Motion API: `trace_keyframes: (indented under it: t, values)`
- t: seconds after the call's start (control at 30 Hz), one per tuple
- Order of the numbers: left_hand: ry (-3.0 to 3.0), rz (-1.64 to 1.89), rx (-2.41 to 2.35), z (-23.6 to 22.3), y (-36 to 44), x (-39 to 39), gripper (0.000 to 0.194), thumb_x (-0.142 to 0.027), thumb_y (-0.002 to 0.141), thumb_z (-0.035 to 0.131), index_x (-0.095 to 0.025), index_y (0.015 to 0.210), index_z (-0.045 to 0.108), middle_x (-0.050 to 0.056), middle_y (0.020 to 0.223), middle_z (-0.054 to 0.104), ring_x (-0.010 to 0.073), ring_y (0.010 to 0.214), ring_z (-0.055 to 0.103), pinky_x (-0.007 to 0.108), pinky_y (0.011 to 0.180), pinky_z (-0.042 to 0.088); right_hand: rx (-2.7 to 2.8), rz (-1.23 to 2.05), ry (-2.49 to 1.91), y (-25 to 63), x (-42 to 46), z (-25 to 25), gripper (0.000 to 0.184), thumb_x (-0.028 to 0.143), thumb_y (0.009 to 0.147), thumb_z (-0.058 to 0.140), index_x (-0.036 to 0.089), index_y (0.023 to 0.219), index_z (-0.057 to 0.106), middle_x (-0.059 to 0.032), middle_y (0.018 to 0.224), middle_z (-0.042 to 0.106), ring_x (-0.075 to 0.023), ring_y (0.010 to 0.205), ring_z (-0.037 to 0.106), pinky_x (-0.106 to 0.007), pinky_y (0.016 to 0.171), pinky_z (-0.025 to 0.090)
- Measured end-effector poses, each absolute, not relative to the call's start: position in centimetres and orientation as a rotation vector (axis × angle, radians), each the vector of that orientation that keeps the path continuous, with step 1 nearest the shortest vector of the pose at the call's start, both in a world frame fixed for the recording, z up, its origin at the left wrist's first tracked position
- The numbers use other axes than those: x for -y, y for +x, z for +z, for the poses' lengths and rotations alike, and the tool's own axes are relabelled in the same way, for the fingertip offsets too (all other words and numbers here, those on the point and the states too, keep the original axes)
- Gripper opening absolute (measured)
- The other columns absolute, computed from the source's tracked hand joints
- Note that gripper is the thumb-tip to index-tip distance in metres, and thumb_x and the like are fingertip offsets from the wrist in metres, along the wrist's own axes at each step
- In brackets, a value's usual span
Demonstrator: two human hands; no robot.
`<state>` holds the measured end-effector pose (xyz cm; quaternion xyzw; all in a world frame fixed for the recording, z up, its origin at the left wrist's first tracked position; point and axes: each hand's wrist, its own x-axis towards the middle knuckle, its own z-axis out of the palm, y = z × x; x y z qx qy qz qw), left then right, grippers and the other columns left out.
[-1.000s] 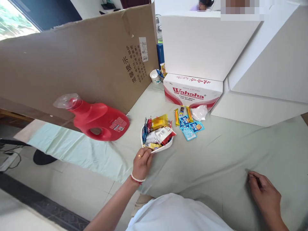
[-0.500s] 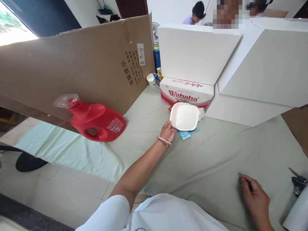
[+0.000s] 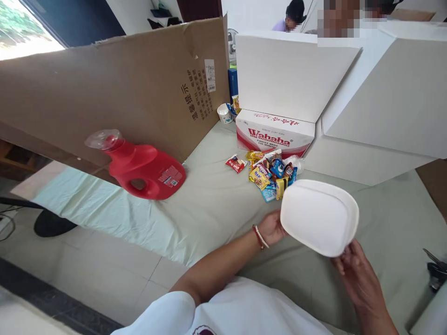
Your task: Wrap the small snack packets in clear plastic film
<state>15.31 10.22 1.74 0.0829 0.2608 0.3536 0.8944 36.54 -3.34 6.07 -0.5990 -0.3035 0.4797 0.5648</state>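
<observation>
A white plastic tray (image 3: 316, 216) with rounded corners is held tilted above the table, in front of my body. My left hand (image 3: 274, 226) grips its left edge, the fingertips hidden behind it. At the lower right corner, my right hand (image 3: 354, 267) has its fingers on the rim, partly out of sight under the tray. Just beyond the tray lies a heap of small wrapped snacks (image 3: 261, 177) in yellow, blue and brown packets. One red snack packet (image 3: 236, 163) rests apart, left of the heap.
Behind the snacks stands a white and red Wahaha carton (image 3: 272, 135) with its flap raised. A red jug (image 3: 150, 172) lies at the left near a tall cardboard panel (image 3: 139, 88). White boards (image 3: 387, 93) stand at the right. Scissors (image 3: 436, 272) sit at the right edge. People are in the background.
The white tray has come away from over the snacks, moving right and closer to me, which uncovers the heap. My right hand has risen from the table onto the tray's corner.
</observation>
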Motion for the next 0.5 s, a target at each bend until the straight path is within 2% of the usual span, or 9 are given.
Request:
trace_keyframes:
  t: [0.1, 0.2, 0.27, 0.3, 0.4, 0.5]
  values:
    - [0.23, 0.646, -0.498, 1.4, 16.3, -8.1, 0.036, -0.035, 0.081, 0.077, -0.017, 0.112, 0.074, 0.01, 0.103, 0.077, 0.0198, 0.087, 0.071, 0.035, 0.083, 0.056, 0.69, 1.2, -1.39, 35.9, 4.3, 7.1, 0.043, 0.053, 0.073, 0.084, 0.027, 0.105, 0.071, 0.0028, 0.067, 0.054, -0.0084, 0.047, 0.035, -0.025, 0.045, 0.036]
    - [0.328, 0.635, -0.541, 1.9, 15.1, -7.3, 0.049, -0.045, 0.075, 0.085, -0.023, 0.116, 0.072, 0.008, 0.108, 0.073, 0.0156, 0.077, 0.068, 0.031, 0.071, 0.053, 0.668, 1.08, -1.44, 37.4, 5.1, 7.7, 0.031, 0.043, 0.071, 0.087, 0.026, 0.09, 0.067, 0.0047, 0.062, 0.05, -0.0093, 0.049, 0.039, -0.025, 0.048, 0.036]
    - [0.467, 0.658, -0.612, 2.5, 13.2, -7.7, 0.056, -0.052, 0.07, 0.087, -0.024, 0.116, 0.072, 0.009, 0.117, 0.07, 0.0149, 0.078, 0.067, 0.028, 0.066, 0.052, 0.714, 0.862, -1.562, 39.5, 4.9, 8.1, 0.031, 0.047, 0.074, 0.083, 0.027, 0.09, 0.065, 0.0041, 0.064, 0.052, -0.0125, 0.055, 0.045, -0.028, 0.054, 0.04]
    - [0.566, 0.688, -0.673, 2.8, 11.9, -8.2, 0.054, -0.055, 0.069, 0.086, -0.021, 0.11, 0.074, 0.01, 0.114, 0.07, 0.0149, 0.078, 0.066, 0.027, 0.064, 0.05, 0.768, 0.723, -1.696, 40.8, 4.6, 8.2, 0.032, 0.051, 0.075, 0.08, 0.026, 0.09, 0.066, 0.003, 0.065, 0.054, -0.0146, 0.058, 0.048, -0.029, 0.056, 0.041]
    - [0.866, 0.933, -1.088, 3.3, 7.7, -11.5, 0.048, -0.062, 0.073, 0.075, -0.015, 0.077, 0.071, 0.008, 0.077, 0.069, 0.0122, 0.06, 0.057, 0.026, 0.056, 0.045, 1.067, 0.272, -2.196, 44.5, 2.8, 7.7, 0.043, 0.064, 0.08, 0.064, 0.024, 0.097, 0.07, -0.0044, 0.077, 0.068, -0.0236, 0.07, 0.061, -0.035, 0.062, 0.045]
    - [0.888, 1.167, -1.39, 3.2, 3.2, -17.5, 0.033, -0.05, 0.086, 0.059, -0.018, 0.077, 0.063, 0.001, 0.07, 0.061, 0.0099, 0.055, 0.047, 0.025, 0.054, 0.038, 1.462, 0.004, -2.289, 46.4, -0.1, 5.5, 0.053, 0.061, 0.087, 0.046, 0.021, 0.108, 0.072, -0.0123, 0.105, 0.076, -0.0311, 0.091, 0.07, -0.039, 0.069, 0.05]
